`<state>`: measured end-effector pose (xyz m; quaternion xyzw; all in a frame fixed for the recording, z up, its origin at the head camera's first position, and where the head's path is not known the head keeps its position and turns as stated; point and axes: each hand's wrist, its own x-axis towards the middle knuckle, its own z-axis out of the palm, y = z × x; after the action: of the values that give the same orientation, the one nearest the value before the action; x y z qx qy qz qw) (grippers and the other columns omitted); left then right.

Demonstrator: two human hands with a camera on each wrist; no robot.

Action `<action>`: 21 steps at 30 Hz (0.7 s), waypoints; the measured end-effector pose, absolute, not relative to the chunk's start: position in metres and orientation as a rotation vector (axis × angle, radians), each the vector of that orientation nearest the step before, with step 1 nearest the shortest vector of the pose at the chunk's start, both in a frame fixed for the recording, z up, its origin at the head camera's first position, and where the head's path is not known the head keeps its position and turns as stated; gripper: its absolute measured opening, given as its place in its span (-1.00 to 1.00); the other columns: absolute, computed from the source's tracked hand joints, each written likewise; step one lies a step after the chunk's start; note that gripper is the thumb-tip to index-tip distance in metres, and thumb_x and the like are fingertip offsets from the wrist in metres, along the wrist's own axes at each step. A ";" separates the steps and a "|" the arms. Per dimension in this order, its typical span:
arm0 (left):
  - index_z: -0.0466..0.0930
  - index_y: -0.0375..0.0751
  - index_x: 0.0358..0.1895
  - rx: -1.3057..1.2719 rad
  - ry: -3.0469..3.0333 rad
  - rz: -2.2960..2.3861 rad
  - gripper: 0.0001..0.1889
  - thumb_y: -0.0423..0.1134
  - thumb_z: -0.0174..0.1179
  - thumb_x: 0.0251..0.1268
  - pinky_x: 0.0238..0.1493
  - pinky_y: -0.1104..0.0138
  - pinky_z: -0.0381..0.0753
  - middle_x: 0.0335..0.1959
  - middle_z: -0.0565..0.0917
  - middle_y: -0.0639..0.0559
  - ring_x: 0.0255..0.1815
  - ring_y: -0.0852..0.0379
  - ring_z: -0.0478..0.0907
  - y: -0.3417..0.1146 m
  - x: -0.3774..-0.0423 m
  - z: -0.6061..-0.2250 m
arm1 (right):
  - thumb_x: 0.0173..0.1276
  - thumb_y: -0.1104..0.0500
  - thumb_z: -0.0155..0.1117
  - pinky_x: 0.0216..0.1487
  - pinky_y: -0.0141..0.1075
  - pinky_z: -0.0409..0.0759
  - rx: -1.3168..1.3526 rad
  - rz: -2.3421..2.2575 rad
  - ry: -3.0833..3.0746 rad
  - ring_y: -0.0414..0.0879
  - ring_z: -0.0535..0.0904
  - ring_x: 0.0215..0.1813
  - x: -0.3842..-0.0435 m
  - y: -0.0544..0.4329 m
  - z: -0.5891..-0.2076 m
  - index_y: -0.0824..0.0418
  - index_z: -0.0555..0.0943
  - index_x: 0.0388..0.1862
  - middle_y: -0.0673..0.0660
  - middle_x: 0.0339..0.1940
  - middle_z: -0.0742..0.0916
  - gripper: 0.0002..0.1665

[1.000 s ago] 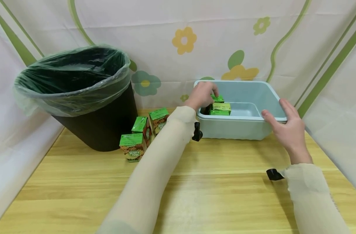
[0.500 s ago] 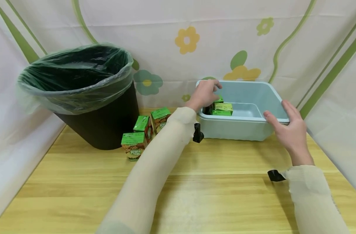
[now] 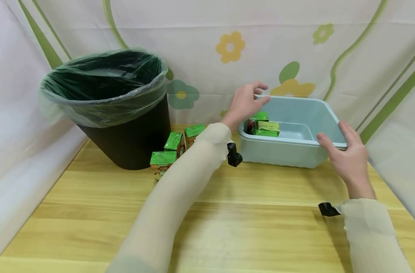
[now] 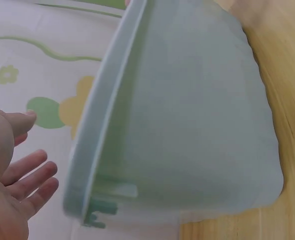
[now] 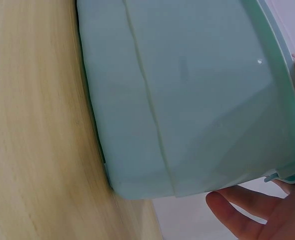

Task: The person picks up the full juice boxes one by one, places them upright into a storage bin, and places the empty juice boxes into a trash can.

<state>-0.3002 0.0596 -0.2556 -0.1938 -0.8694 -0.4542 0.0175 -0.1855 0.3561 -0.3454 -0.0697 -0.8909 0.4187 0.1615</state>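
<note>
Pale-blue plastic tub (image 3: 279, 152) — our right hand (image 3: 350, 158) grips its corner, probably for steadiness; our left hand (image 3: 245, 103), loosely spread, holds nothing.

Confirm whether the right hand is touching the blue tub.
Touching. In the head view, the right hand grips the blue tub, its fingers over the near right corner.

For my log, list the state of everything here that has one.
Blue tub: upright, open-topped, partly filled
Boxes in tub: grouped at the left end
Left hand: empty, off the tub
Right hand: gripping the tub
Black bin: upright, open-topped, lined
Boxes beside bin: standing together, partly hidden by left sleeve
</note>
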 end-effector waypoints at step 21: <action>0.59 0.05 0.41 -0.502 -2.482 -0.938 -0.54 0.10 0.17 0.61 0.55 0.18 0.43 0.45 0.60 0.08 0.52 0.06 0.47 -0.034 -0.246 -0.228 | 0.54 -0.27 0.21 0.77 0.23 -0.13 -0.187 1.177 -2.545 0.19 -0.12 0.82 -0.186 0.357 -0.347 -0.05 0.03 0.80 0.03 0.83 0.04 0.01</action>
<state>-0.2457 -0.0338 -0.2283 -0.1812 -0.8969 -0.3391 0.2186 -0.1863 0.3570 -0.3468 -0.0656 -0.8933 0.4130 0.1648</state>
